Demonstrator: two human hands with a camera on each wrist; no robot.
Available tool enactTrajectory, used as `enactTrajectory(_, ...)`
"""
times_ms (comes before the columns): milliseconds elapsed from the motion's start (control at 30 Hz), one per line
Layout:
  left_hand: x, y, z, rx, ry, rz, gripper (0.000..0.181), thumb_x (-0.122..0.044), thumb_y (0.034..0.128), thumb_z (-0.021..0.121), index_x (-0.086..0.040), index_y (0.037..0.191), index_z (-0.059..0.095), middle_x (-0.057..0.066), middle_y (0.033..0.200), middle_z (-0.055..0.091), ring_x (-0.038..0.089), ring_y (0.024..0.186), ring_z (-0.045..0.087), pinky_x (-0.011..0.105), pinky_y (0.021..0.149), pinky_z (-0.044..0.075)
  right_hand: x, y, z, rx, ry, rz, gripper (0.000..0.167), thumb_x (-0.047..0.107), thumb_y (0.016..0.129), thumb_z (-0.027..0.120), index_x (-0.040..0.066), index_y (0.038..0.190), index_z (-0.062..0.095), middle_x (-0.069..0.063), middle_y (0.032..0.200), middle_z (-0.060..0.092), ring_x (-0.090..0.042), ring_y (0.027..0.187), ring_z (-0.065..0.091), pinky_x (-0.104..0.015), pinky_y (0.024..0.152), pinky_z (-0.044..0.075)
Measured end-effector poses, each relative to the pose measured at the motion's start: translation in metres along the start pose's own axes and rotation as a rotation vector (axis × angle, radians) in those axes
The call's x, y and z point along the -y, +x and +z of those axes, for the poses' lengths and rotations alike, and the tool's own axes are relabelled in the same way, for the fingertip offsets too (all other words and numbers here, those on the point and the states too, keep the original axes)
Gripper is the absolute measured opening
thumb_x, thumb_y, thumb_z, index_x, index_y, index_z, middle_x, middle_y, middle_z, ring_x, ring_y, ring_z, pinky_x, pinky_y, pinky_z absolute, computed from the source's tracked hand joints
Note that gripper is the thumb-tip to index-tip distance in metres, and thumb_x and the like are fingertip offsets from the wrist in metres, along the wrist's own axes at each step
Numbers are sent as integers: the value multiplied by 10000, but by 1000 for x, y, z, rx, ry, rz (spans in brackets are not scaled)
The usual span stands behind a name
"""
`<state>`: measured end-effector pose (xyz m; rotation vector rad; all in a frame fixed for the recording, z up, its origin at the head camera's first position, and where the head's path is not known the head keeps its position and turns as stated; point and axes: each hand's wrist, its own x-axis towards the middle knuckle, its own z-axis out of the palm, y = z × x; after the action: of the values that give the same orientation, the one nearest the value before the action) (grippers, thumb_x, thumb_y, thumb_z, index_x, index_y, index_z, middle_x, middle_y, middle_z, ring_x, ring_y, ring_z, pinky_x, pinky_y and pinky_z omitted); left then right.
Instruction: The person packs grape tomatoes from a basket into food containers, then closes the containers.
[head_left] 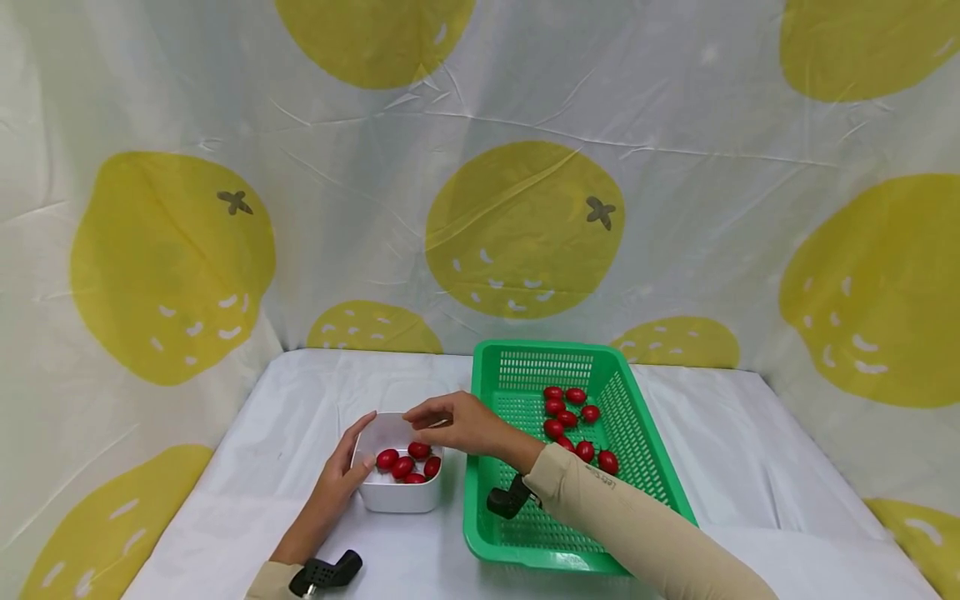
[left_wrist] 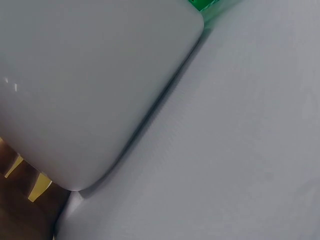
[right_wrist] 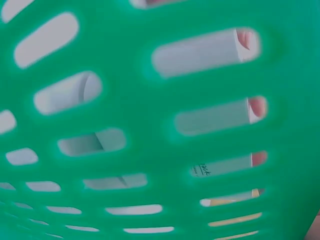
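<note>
On the white cloth, a small white square container (head_left: 401,498) holds several red cherry tomatoes (head_left: 402,467). My left hand (head_left: 341,471) grips its left side, thumb over the rim and fingers around the outer wall. The left wrist view shows the container's outer wall (left_wrist: 95,85) up close, with fingers beside it at lower left. Above the container's right rim is my right hand (head_left: 468,425), its fingers loosely bent over the opening. No tomato shows between its thumb and fingers. Slotted green plastic fills most of the right wrist view.
A green slotted basket (head_left: 551,560) stands right of the container, with several more cherry tomatoes (head_left: 567,419) towards its right side. The right forearm crosses over the basket. A lemon-print curtain (head_left: 360,225) hangs behind and at both sides.
</note>
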<state>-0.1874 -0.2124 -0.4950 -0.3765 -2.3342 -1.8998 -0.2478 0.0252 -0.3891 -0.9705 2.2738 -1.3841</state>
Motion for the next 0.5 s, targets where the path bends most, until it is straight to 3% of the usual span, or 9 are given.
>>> enactTrajectory(267, -1, -1, 1, 5, -12, 4, 587, -137, 970, 490, -276, 1506, 297, 4, 1558, 263, -30, 1372, 190, 691, 1083, 7, 29, -16, -7, -4, 10, -37, 290, 88, 916, 647, 36, 1201, 668, -113, 1142, 684, -261, 1054, 647, -228, 842, 523)
enactTrajectory(367, -2, -1, 1, 10, -4, 17, 583, -130, 970, 490, -254, 1507, 300, 23, 1556, 266, 17, 1390, 188, 694, 1081, 13, 32, -21, -13, -18, 34, -53, 291, 72, 923, 628, 18, 1207, 658, -134, 1161, 674, -280, 1068, 641, -228, 852, 519)
enactTrajectory(500, -4, -1, 0, 5, 9, 25, 578, -132, 968, 492, -243, 1505, 307, 37, 1556, 264, 165, 1438, 151, 693, 1081, 10, 18, -24, -21, -48, 60, -62, 294, 88, 926, 635, 24, 1212, 657, -124, 1187, 665, -271, 1069, 643, -242, 865, 518)
